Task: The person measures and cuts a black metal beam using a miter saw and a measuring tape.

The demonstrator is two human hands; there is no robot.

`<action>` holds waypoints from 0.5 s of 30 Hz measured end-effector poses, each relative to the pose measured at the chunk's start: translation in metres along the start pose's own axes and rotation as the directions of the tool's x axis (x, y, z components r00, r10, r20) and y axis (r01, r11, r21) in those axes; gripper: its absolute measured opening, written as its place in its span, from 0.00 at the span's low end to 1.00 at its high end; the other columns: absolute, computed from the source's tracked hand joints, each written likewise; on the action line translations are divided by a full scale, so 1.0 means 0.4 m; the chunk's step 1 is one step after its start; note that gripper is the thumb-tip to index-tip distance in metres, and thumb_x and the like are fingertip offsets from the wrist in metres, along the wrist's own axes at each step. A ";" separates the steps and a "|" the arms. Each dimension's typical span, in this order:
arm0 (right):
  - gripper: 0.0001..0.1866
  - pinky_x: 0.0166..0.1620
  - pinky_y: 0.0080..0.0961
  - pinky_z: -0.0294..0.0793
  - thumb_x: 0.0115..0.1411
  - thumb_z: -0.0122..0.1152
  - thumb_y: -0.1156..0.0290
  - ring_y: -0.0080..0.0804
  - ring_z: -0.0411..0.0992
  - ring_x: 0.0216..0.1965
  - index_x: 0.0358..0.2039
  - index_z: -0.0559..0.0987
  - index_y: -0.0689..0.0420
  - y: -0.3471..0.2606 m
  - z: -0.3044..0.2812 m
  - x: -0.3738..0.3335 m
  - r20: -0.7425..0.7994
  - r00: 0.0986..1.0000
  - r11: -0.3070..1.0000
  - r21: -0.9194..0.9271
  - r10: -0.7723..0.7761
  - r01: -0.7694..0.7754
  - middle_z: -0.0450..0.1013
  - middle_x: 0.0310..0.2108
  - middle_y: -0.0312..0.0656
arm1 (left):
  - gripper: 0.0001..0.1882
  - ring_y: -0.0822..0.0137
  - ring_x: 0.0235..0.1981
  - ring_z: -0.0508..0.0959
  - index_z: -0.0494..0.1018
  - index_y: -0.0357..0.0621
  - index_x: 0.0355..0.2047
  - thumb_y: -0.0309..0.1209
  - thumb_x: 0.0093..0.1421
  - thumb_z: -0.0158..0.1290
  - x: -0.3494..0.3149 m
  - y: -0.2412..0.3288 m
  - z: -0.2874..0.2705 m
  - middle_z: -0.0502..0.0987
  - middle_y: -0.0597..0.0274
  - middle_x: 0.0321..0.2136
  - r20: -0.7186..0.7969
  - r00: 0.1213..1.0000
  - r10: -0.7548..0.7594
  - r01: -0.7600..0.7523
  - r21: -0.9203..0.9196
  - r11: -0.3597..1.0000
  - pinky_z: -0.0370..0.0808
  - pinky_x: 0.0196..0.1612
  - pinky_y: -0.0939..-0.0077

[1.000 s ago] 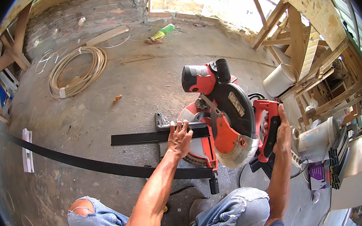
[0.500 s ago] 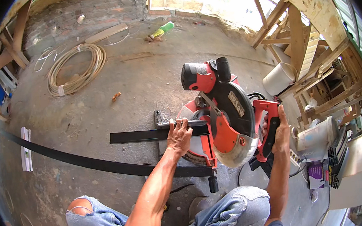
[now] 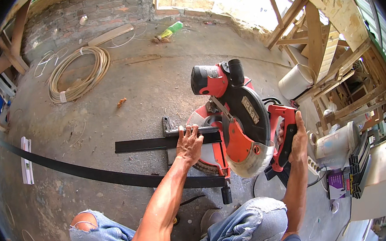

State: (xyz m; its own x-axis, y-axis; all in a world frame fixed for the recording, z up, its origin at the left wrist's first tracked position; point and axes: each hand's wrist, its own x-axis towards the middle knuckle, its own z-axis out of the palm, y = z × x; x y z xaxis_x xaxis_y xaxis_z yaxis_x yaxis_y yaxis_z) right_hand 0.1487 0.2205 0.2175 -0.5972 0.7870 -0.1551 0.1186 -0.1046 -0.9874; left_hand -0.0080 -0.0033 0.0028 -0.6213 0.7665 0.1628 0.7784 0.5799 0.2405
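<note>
A red and black miter saw (image 3: 238,137) stands on the floor in front of my knees, its head raised. My right hand (image 3: 299,139) is wrapped round the saw's red and black handle (image 3: 287,132); part of its fingers is hidden behind the grip. A short black metal bar (image 3: 144,145) lies across the saw's base along the fence. Over its right part my left hand (image 3: 190,145) grips, fingertips hooked on the fence, holding the bar there. Nearer to me, a long black strip (image 3: 91,176) stretches left from the saw's front edge, touched by neither hand.
A white level (image 3: 27,160) lies at the left by the long strip's far end. Behind are a coiled hose (image 3: 101,78), a plank (image 3: 110,35) and a green bottle (image 3: 172,28). On the right stand white buckets (image 3: 296,81), a purple box (image 3: 336,184) and stacked timber (image 3: 321,47).
The whole view has shifted very slightly. Both hands keep their places on the bar and the saw handle, and the saw head stays raised.
</note>
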 end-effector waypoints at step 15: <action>0.31 0.20 0.19 0.68 0.64 0.50 0.35 0.23 0.67 0.16 0.30 0.77 0.54 0.005 0.001 -0.004 0.005 1.000 1.000 -0.001 -0.007 0.007 0.70 0.17 0.34 | 0.12 0.52 0.62 0.64 0.82 0.47 0.38 0.28 0.54 0.54 -0.002 0.000 -0.003 0.68 0.50 0.56 -0.014 1.000 -0.001 0.001 -0.035 0.999 0.49 0.67 0.42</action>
State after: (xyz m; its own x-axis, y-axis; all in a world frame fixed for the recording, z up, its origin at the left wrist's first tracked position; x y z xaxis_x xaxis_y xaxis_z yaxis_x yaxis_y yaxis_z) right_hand 0.1495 0.2186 0.2159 -0.6020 0.7846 -0.1482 0.1155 -0.0981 -0.9885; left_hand -0.0078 -0.0045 0.0038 -0.6234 0.7619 0.1760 0.7743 0.5702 0.2743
